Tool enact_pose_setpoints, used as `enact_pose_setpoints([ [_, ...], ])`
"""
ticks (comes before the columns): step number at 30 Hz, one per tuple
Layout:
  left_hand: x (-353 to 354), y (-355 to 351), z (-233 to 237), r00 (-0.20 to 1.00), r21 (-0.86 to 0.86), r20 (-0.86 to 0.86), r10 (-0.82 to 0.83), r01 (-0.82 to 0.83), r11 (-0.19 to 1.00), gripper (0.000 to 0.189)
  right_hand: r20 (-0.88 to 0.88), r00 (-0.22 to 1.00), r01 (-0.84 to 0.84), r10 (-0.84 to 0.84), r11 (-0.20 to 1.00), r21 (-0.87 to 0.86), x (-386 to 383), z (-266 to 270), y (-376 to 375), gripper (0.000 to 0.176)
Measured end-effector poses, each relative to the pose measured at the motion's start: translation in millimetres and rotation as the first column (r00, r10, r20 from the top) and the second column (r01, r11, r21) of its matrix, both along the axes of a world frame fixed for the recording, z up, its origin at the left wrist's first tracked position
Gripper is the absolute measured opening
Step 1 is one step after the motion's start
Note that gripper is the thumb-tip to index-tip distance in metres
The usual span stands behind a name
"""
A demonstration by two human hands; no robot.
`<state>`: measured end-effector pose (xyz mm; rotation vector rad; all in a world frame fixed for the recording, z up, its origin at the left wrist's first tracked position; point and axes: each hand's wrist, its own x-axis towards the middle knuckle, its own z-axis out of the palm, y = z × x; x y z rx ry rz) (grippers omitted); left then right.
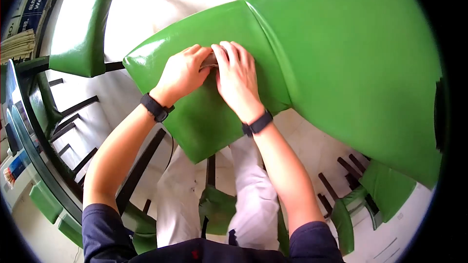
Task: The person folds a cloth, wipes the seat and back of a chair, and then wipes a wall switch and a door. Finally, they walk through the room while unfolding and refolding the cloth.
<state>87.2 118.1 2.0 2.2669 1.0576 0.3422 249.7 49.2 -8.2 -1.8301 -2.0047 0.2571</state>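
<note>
Both hands meet over the seat of a green padded chair (209, 117). Between them sits a small grey-brown object (209, 62), perhaps folded cloth, mostly hidden by my fingers, so its kind cannot be made out. My left hand (185, 70) is closed on its left side, thumb and fingers curled around it. My right hand (236, 70) lies over the right side with bent fingers pressing on it. A black band (157, 107) circles my left wrist, and another black band (258, 122) is on the right.
The chair's tall green backrest (351, 58) rises on the right. Another green chair (78, 34) stands at upper left, beside stacked papers (18, 46). A glass-topped table edge (39, 151) runs along the left. More green chairs (390, 190) are at lower right.
</note>
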Motion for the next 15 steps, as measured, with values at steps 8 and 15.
enact_pose_setpoints([
  [8,63,76,-10,0.981,0.189,0.124,0.151,-0.173,0.967,0.037,0.406,0.91,0.04,-0.086,0.992,0.122,57,15,125,0.011],
  [15,80,75,-40,0.989,0.262,0.014,0.145,-0.143,0.954,0.029,0.692,0.707,-0.144,0.148,0.988,-0.064,63,4,125,0.006],
])
